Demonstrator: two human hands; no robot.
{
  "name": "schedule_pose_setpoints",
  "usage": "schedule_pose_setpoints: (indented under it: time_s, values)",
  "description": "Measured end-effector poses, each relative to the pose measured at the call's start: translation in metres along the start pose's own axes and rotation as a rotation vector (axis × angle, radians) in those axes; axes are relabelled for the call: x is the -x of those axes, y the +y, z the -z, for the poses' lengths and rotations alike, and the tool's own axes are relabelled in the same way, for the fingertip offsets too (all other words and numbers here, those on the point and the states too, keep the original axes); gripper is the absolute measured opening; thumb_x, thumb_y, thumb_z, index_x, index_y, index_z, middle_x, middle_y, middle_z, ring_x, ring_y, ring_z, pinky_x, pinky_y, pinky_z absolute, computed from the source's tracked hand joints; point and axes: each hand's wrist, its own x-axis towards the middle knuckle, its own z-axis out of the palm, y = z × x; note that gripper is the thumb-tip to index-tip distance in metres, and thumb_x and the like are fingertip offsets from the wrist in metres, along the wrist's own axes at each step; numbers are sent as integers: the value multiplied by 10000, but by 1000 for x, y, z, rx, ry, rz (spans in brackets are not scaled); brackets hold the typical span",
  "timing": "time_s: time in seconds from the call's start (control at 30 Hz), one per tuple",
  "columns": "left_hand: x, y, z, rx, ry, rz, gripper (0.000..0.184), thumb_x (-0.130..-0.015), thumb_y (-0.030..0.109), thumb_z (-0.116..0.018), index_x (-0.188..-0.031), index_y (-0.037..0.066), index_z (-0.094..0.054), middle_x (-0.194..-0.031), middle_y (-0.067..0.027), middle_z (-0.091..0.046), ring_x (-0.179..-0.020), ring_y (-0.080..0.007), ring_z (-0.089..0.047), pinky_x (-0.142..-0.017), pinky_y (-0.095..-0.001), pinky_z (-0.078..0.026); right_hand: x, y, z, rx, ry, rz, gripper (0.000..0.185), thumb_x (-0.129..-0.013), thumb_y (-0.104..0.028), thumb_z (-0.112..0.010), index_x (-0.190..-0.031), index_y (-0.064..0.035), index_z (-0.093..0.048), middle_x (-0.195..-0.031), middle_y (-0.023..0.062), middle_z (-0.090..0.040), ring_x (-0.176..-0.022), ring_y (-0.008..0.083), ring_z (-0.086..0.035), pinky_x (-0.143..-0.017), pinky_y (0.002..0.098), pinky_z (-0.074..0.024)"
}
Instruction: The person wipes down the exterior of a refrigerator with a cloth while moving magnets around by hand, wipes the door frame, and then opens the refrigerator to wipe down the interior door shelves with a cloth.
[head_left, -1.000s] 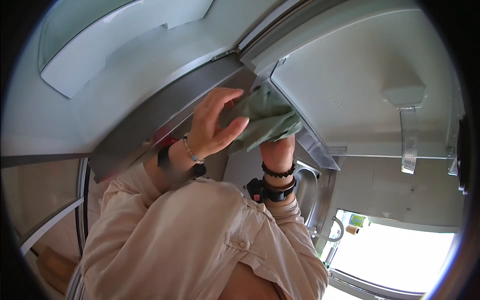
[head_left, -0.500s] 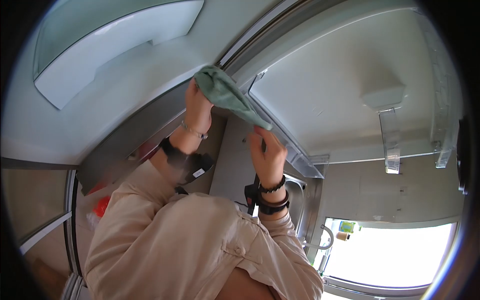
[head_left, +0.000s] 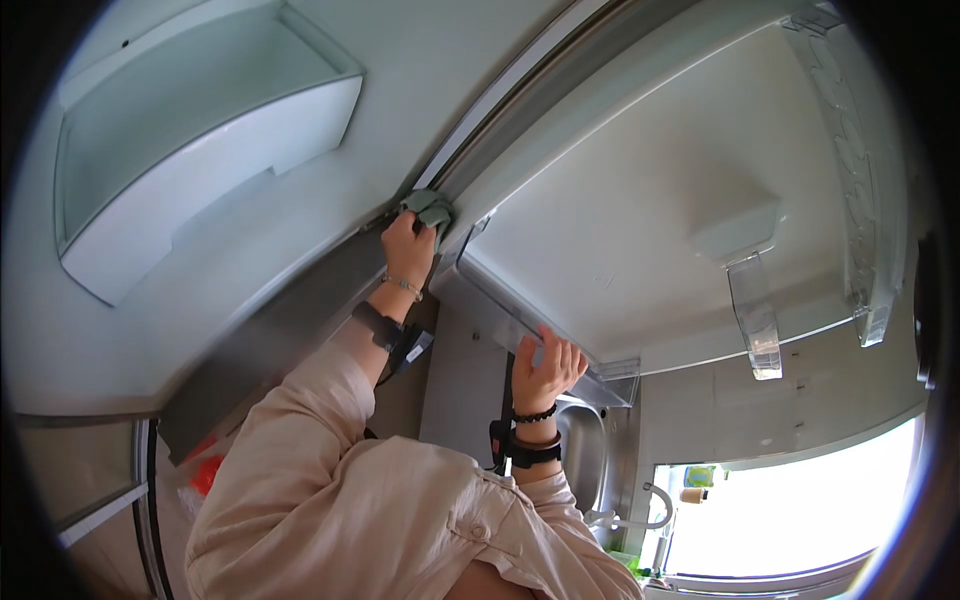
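Observation:
My left hand (head_left: 408,248) is closed around a bunched grey-green cloth (head_left: 430,207). It presses the cloth into the corner by the hinge side, where the refrigerator body (head_left: 260,235) meets its swung-open door (head_left: 620,190). Lower and to the right is my right hand (head_left: 548,372), fingers apart, at the edge of the clear door bin (head_left: 515,318). Its fingertips seem to touch the bin, and no loose object shows in it.
A white drawer (head_left: 225,165) sits inside the refrigerator at upper left. Another clear bin (head_left: 755,315) is fixed to the door. Below the door are a steel sink (head_left: 583,450), a white faucet (head_left: 640,522) and a bright window (head_left: 790,500). A red bag (head_left: 207,473) lies at lower left.
Both hands held the cloth stretched between them before. My right hand has let go and moved down to the door bin. My left hand has carried the cloth, now bunched, to the hinge-side corner.

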Motion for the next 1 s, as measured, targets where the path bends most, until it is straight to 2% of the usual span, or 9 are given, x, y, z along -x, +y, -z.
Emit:
schedule_pose_setpoints:
  time_s: [0.03, 0.07, 0.1, 0.2, 0.47, 0.53, 0.67, 0.83, 1.0]
  values:
    - [-2, 2, 0, -35, 14, -44, 144, -729, 116, -562, -777, -20, -570, -738, -204, -574, -692, -396, -549, -590, -398, -450, 0, 0, -1, 8, 17, -7, 227, -701, -134, -646, -923, -110, -602, -756, 22, -569, -695, 213, -533, -682, 345, -349]
    - [-9, 10, 3, -52, 4, -105, 104, -691, 68, -582, -711, -22, -535, -700, -195, -556, -648, -399, -535, -555, -407, -437, -1, 0, -2, 29, 46, 8, 231, -689, -139, -655, -912, -120, -597, -695, 10, -530, -636, 204, -507, -651, 343, -335]
    - [-15, 18, 3, -48, 8, -121, 104, -691, 68, -582, -711, -22, -535, -700, -195, -556, -648, -399, -535, -555, -407, -437, -3, -1, -3, 27, 64, 6, 231, -689, -139, -655, -912, -120, -597, -695, 10, -530, -636, 204, -507, -651, 343, -335]
    - [-30, 38, 1, -70, 19, -422, 82, -667, 8, -565, -650, -6, -486, -632, -171, -515, -599, -370, -524, -525, -409, -424, -2, -1, -3, 4, 66, 3, 219, -693, -145, -650, -905, -128, -597, -693, 6, -525, -641, 201, -505, -652, 338, -329]
    - [-96, 148, -9, -60, 23, -715, 83, -678, 19, -575, -662, -1, -496, -641, -163, -536, -588, -355, -541, -500, -400, -436, -3, 0, -4, -26, 92, -25, 215, -693, -151, -646, -901, -134, -592, -687, 0, -519, -647, 197, -502, -657, 340, -325]
    - [-116, 180, -6, -85, -21, -881, 77, -676, 29, -584, -667, 1, -514, -617, -167, -538, -573, -355, -543, -496, -395, -439, -2, 1, -5, -29, 89, -38, 207, -690, -148, -647, -889, -134, -593, -684, -2, -521, -650, 194, -502, -659, 338, -323]
    - [-128, 197, -7, -82, -68, -871, 76, -667, 33, -600, -689, 4, -534, -626, -166, -551, -574, -349, -556, -495, -389, -445, -1, 0, -6, -23, 101, -37, 212, -684, -150, -653, -888, -133, -596, -683, -2, -523, -651, 191, -502, -659, 338, -325]
    - [-99, 122, 6, -181, -212, -785, 94, -662, 25, -594, -728, 11, -528, -726, -146, -560, -672, -327, -558, -557, -415, -452, -1, 2, -4, -25, 90, -37, 218, -677, -152, -659, -887, -134, -604, -678, -1, -523, -667, 187, -509, -677, 336, -336]
    - [-116, 165, -12, -92, -60, -846, 94, -664, 37, -596, -718, 16, -521, -681, -151, -552, -636, -336, -551, -552, -422, -454, 2, 2, -4, -26, 74, -77, 208, -672, -188, -668, -868, -145, -611, -700, 0, -525, -706, 186, -517, -707, 339, -338]
